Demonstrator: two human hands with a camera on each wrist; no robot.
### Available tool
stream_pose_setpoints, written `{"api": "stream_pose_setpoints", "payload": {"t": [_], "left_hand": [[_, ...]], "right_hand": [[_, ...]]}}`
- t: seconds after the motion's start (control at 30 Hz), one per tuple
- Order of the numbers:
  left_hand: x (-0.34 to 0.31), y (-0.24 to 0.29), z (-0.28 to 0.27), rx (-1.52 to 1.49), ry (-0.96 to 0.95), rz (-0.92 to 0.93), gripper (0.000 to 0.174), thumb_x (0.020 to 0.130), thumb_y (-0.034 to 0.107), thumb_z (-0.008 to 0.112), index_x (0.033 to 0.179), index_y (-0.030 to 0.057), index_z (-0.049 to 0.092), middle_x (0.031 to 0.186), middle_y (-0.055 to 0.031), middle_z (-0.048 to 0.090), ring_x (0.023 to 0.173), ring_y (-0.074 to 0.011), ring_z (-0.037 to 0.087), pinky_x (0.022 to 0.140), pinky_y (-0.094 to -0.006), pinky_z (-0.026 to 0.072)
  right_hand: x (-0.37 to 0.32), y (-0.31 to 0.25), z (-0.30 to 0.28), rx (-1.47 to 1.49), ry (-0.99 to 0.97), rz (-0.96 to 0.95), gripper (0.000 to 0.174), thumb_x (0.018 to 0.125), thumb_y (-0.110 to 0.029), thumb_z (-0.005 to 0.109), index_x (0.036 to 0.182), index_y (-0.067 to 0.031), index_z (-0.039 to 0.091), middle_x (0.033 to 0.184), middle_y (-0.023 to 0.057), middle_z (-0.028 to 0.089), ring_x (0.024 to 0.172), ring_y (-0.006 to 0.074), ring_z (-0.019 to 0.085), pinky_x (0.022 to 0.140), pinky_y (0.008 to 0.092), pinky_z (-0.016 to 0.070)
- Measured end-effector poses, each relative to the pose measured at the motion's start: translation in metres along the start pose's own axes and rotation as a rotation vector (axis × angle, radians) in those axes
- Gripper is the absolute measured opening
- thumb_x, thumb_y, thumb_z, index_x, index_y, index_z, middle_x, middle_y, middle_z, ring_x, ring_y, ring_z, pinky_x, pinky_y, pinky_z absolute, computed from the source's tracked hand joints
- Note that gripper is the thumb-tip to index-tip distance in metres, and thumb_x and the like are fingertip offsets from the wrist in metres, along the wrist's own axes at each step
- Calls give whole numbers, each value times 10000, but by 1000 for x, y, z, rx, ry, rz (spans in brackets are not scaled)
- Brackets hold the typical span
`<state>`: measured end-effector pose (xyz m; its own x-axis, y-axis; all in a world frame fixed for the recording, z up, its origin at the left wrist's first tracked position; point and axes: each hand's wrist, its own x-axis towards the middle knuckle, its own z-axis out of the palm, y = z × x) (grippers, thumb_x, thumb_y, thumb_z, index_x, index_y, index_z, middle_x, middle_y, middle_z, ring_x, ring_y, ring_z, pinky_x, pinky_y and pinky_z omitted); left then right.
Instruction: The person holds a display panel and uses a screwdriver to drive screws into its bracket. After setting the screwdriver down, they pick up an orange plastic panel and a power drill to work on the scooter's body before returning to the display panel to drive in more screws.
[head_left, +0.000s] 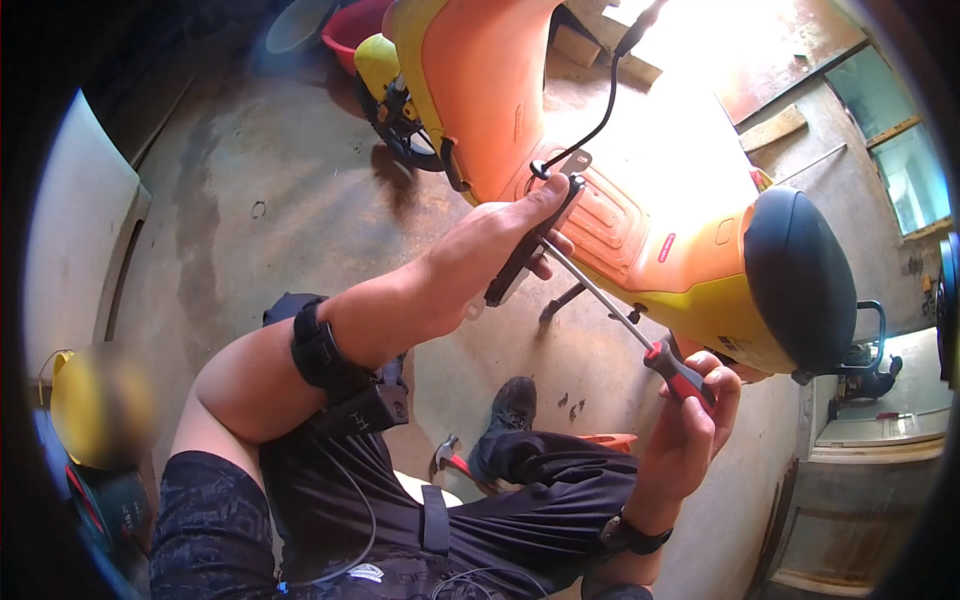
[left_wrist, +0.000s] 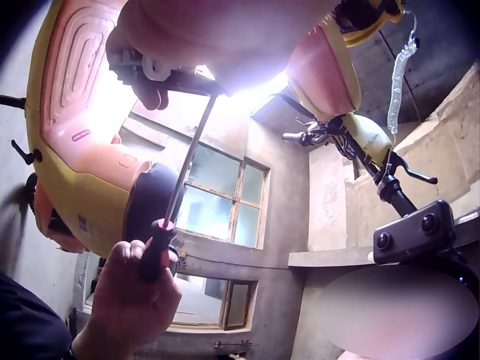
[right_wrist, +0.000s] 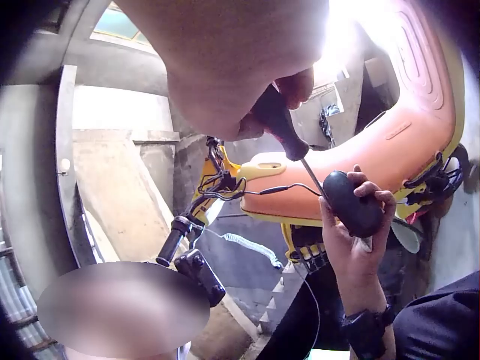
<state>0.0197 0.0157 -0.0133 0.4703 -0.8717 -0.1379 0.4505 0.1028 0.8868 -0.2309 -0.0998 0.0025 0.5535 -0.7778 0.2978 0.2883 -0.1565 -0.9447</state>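
Observation:
My left hand (head_left: 480,250) grips a black, rounded oval part (right_wrist: 354,204) with metal tabs at its ends, thumb on one side and fingers behind. A black cable (head_left: 612,95) runs from its upper end toward the scooter. In my right hand (head_left: 685,435) is a screwdriver (head_left: 682,378) with a red and black handle, fingers and thumb curled round it. Its long shaft slants up to the left, and the tip meets the side of the black part facing me. The left wrist view also shows the screwdriver (left_wrist: 157,251) pointing upward to the held part.
A yellow and orange scooter (head_left: 490,80) with a dark seat (head_left: 800,280) stands just beyond my hands. On the floor, a hammer (head_left: 450,457) lies beside my shoe (head_left: 512,403), with several small dark bits (head_left: 572,408) nearby. A red basin (head_left: 355,32) is at the back.

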Motion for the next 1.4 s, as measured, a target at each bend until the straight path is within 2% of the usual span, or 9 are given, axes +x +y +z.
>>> {"api": "stream_pose_setpoints", "payload": {"t": [0.17,0.5,0.73,0.8,0.87,1.13,1.17,1.27,1.4], "left_hand": [[0,0,1,-21,11,-12,524,1012,553,503,1209,77,599,967,-74,679,867,-126,629,785,-256,501],[-1,2,4,-133,17,-11,490,1011,552,506,1205,112,595,944,-71,699,747,-117,641,715,-229,509],[-1,5,7,-89,38,93,511,1011,546,513,1212,86,606,967,-82,686,749,-115,624,714,-231,505],[3,4,5,-93,121,96,503,1013,530,522,1203,73,613,973,-85,680,745,-117,616,716,-238,507],[6,4,2,-94,88,91,486,1015,518,526,1185,72,621,963,-77,678,749,-118,616,722,-245,511],[9,7,0,-68,102,36,464,1034,497,496,1206,80,603,1014,-76,660,861,-146,632,781,-286,517],[8,9,0,-72,128,29,465,1031,500,501,1212,84,600,1014,-75,660,865,-148,632,777,-285,517],[9,5,-3,-88,187,25,452,1003,528,543,1161,110,602,957,-81,682,744,-144,631,682,-273,499],[7,6,-5,-88,193,22,446,982,541,573,1110,117,619,905,-67,688,693,-147,628,626,-259,495]], "right_hand": [[0,-1,2,23,45,-14,306,790,-104,570,1081,-41,499,1138,163,500,1067,207,492,951,327,439],[0,-1,1,26,58,-41,302,782,-120,550,1067,-44,490,1096,158,501,1027,208,488,909,311,445],[3,-3,-2,56,83,-65,287,803,-119,535,1077,-48,486,1081,156,488,986,202,492,879,305,442],[5,-3,-6,62,99,-78,284,808,-119,532,1079,-48,486,1076,155,485,979,202,495,876,305,439],[8,-2,-11,98,59,-135,263,873,-139,544,1106,-24,501,1055,138,467,932,209,508,859,326,425],[19,-2,-34,359,156,-164,213,913,-86,526,1122,-45,526,1108,124,526,1173,344,571,801,316,481],[20,-5,-33,321,209,-173,215,889,-110,546,1098,-61,545,1089,111,572,918,171,560,830,305,449],[22,-8,-44,344,292,-194,201,892,-90,548,1091,-63,557,1078,106,590,925,167,563,805,294,453],[5,-21,-60,344,408,-270,191,894,-71,551,1083,-65,570,1102,113,613,926,174,574,802,297,467]]}}
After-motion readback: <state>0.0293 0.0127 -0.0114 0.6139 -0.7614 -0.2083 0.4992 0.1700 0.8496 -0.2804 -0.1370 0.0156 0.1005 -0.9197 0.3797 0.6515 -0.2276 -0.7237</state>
